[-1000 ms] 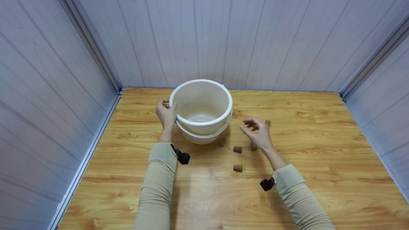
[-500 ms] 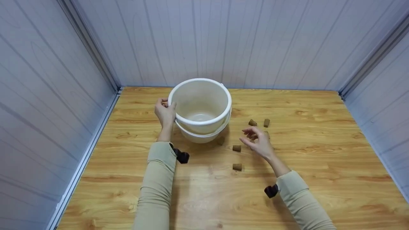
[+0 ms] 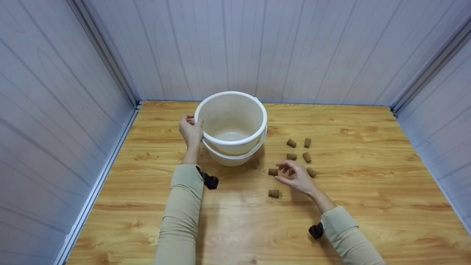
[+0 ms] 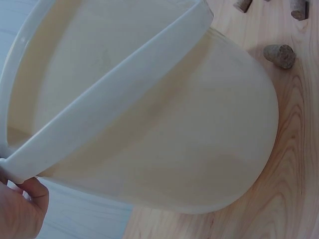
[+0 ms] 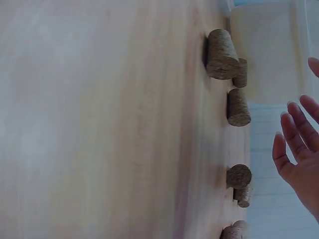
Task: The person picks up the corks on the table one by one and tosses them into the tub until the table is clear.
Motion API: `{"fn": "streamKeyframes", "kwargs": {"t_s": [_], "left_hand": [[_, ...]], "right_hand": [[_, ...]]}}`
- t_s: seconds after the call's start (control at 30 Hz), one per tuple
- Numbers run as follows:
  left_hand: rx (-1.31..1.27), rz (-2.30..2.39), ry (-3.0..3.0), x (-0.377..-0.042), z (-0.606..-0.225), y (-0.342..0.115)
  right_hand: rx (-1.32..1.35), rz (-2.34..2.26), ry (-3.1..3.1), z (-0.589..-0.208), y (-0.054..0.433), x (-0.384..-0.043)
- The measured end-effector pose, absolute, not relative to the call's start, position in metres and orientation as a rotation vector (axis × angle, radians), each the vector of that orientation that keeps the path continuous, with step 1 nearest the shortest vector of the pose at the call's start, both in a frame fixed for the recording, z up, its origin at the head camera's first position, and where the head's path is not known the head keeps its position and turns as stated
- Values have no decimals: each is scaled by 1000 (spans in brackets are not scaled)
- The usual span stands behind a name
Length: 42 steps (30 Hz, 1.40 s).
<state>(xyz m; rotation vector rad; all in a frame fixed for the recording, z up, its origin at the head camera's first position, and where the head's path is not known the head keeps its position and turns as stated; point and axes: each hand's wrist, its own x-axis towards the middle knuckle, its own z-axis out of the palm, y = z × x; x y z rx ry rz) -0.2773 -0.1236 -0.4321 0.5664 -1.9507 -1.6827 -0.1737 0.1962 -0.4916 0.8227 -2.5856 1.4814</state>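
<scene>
My left hand (image 3: 192,134) grips the rim of a white plastic bucket (image 3: 220,149) on its left side, thumb over the inner edge. In the left wrist view the fingers (image 4: 36,191) curl under the rim by the end of the handle (image 4: 109,97). The bucket's inside shows no contents. My right hand (image 3: 300,180) hovers among several brown corks lying to the bucket's right, its fingers loosely bent and holding nothing. One cork (image 3: 273,172) lies right by its fingertips, another (image 3: 273,193) nearer to me. A further cork (image 4: 280,56) sits close to the bucket's base.
The corks lie on a wood-grain surface (image 3: 368,165). Past the hand are more corks, among them a far one (image 3: 307,142) and one beside the knuckles (image 3: 311,172). Pale panel walls (image 3: 243,48) stand at the back and both sides.
My right hand has drawn back toward me over the corks, uncovering several of them behind it. The left hand and the bucket stay where they were.
</scene>
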Motion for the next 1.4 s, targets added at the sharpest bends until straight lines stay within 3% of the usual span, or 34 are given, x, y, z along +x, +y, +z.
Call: {"fn": "streamKeyframes", "kwargs": {"t_s": [0.6, 1.0, 1.4], "left_hand": [[563, -1671, -1979, -276, -433, -124], [568, -1682, -1967, -276, -433, -124], [560, -1696, -1954, -277, -433, -123]], "right_hand": [[1086, 1469, -2606, -517, 206, -164], [1073, 1509, -2695, -521, 202, -160], [1096, 1433, -2736, -563, 212, -177]]}}
